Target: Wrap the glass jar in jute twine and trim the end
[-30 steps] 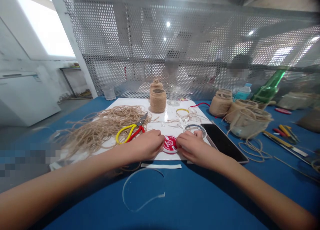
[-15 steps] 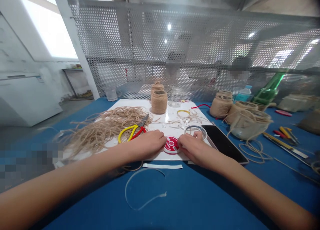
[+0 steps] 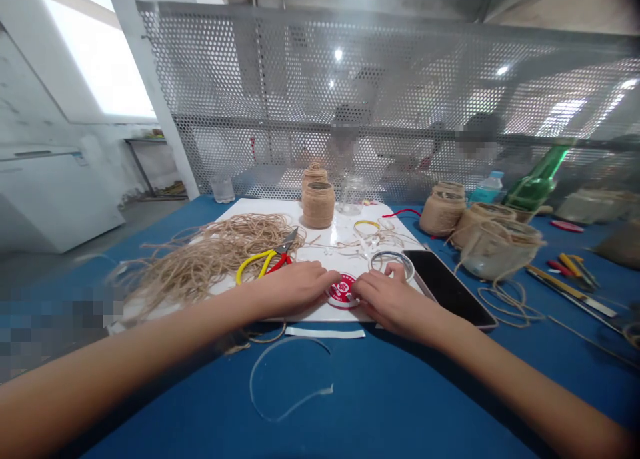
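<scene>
A flat round disc with a red-and-white printed label [image 3: 343,290], like a tape roll, sits at the front edge of the white board [image 3: 350,236]. My left hand [image 3: 303,284] grips its left rim with the fingers drawn together. On the right rim, my right hand [image 3: 383,292] pinches it between thumb and fingers. Just behind the right hand lies a clear tape ring [image 3: 407,267]. Scissors with yellow and red handles [image 3: 273,259] rest open-bladed beyond my left hand, against a heap of jute twine [image 3: 200,259].
Twine-wrapped jars [image 3: 319,206] stand at the back of the board. A dark phone [image 3: 447,287] lies at the right. Further right are more wrapped jars [image 3: 443,212], a green bottle [image 3: 537,179] and a cutter [image 3: 570,291]. A white strip [image 3: 325,333] and a clear strip [image 3: 255,386] lie in front.
The disc has turned slightly between my hands, and its printed label sits at a different angle. My left hand's fingers have shifted a little to the right over the rim.
</scene>
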Demonstrator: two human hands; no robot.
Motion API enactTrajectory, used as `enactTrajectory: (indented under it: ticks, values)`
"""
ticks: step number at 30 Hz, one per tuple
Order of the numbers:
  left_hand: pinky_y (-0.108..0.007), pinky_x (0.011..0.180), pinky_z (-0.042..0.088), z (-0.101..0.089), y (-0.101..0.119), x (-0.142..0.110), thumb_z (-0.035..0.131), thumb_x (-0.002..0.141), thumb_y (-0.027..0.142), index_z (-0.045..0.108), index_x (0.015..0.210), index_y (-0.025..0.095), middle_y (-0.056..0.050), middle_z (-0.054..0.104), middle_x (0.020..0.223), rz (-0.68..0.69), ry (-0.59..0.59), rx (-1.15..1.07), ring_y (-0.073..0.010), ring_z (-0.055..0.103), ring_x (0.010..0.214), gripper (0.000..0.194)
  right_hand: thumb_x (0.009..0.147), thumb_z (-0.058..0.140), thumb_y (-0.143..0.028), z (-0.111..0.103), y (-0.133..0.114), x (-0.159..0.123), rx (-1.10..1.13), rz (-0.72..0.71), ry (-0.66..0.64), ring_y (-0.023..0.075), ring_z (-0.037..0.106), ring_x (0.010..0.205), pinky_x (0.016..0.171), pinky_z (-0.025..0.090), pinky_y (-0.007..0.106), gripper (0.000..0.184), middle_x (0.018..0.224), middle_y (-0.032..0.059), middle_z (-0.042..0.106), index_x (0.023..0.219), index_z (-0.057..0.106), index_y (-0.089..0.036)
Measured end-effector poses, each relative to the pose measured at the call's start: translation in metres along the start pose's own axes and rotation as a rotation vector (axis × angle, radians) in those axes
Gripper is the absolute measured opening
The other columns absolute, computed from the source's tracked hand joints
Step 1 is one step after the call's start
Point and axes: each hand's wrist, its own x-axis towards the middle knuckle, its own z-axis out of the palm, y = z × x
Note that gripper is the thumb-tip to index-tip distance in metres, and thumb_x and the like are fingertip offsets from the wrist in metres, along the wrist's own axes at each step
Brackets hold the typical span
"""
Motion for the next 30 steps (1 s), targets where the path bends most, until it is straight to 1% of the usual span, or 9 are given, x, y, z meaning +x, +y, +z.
enactTrajectory:
  ticks: [3,5,9,12,15,17,19,24,30]
  values:
    - [-0.026,0.064,0.036,-0.001,0.000,0.000,0.032,0.092,0.024,0.047,0.107,0.017,-0.005,0.055,0.079,0.071,-0.019,0.080,-0.0166,0.050,0.072,0.023,0.083,0.037,-0.006,0.001,-0.001,-0.001,-0.099,-0.059,-0.011,0.0208,0.049,0.080,0.078,0.021,0.040,0.017,0.090,0.0093,0.059,0.090,0.049,-0.016]
    - [-0.026,0.063,0.036,-0.002,0.000,-0.001,0.032,0.092,0.024,0.047,0.108,0.017,-0.006,0.055,0.078,0.091,-0.018,0.097,-0.0164,0.050,0.071,0.023,0.082,0.037,-0.006,0.000,-0.002,-0.001,-0.067,-0.053,-0.012,0.0204,0.049,0.081,0.078,0.022,0.040,0.019,0.091,0.0090,0.059,0.092,0.049,-0.017]
    - [-0.027,0.064,0.037,-0.009,0.001,-0.002,0.038,0.088,0.024,0.044,0.115,0.019,-0.006,0.056,0.077,0.017,0.000,0.030,-0.0170,0.051,0.070,0.028,0.084,0.039,-0.012,-0.003,-0.002,-0.002,0.157,0.088,0.049,0.0186,0.049,0.079,0.073,0.025,0.035,0.014,0.087,0.0058,0.059,0.093,0.048,-0.018]
    - [-0.030,0.069,0.039,-0.015,0.006,0.001,0.039,0.086,0.033,0.045,0.114,0.019,-0.007,0.058,0.085,-0.095,0.027,-0.042,-0.0201,0.053,0.078,0.032,0.080,0.045,-0.013,-0.006,0.000,-0.002,0.331,0.166,0.108,0.0193,0.049,0.085,0.074,0.028,0.034,0.015,0.091,0.0051,0.057,0.094,0.048,-0.019]
    - [-0.035,0.075,0.041,-0.013,0.013,0.009,0.043,0.079,0.054,0.035,0.126,0.019,-0.012,0.056,0.104,-0.200,0.056,-0.115,-0.0263,0.054,0.092,0.059,0.079,0.046,-0.012,-0.008,0.001,-0.003,0.446,0.212,0.110,0.0188,0.048,0.085,0.075,0.031,0.034,0.018,0.092,0.0044,0.056,0.094,0.047,-0.020]
    - [-0.039,0.076,0.041,-0.008,0.015,0.015,0.047,0.073,0.063,0.030,0.130,0.019,-0.013,0.056,0.108,-0.223,0.045,-0.148,-0.0297,0.053,0.095,0.074,0.080,0.046,-0.013,-0.008,0.001,-0.003,0.494,0.237,0.116,0.0184,0.047,0.083,0.074,0.033,0.034,0.017,0.092,0.0039,0.055,0.095,0.047,-0.021]
    - [-0.040,0.076,0.042,-0.004,0.014,0.021,0.049,0.073,0.059,0.031,0.130,0.020,-0.013,0.058,0.107,-0.228,0.043,-0.179,-0.0300,0.054,0.095,0.071,0.080,0.046,-0.013,-0.007,0.001,-0.003,0.537,0.255,0.156,0.0182,0.046,0.083,0.075,0.034,0.034,0.018,0.093,0.0036,0.054,0.096,0.046,-0.021]
    - [-0.035,0.079,0.043,-0.007,0.005,0.029,0.054,0.075,0.037,0.036,0.126,0.018,-0.011,0.055,0.114,-0.216,0.120,-0.355,-0.0241,0.053,0.099,0.057,0.080,0.045,-0.015,-0.006,0.008,-0.003,0.631,0.359,0.387,0.0171,0.046,0.083,0.077,0.037,0.033,0.022,0.092,0.0033,0.047,0.101,0.042,-0.022]
    - [-0.032,0.086,0.041,-0.012,0.003,0.033,0.041,0.085,0.026,0.040,0.123,0.019,-0.007,0.055,0.111,-0.199,0.161,-0.513,-0.0174,0.051,0.099,0.039,0.075,0.054,-0.023,0.000,0.012,-0.003,0.773,0.481,0.493,0.0164,0.045,0.082,0.073,0.039,0.031,0.028,0.099,0.0037,0.045,0.100,0.042,-0.023]
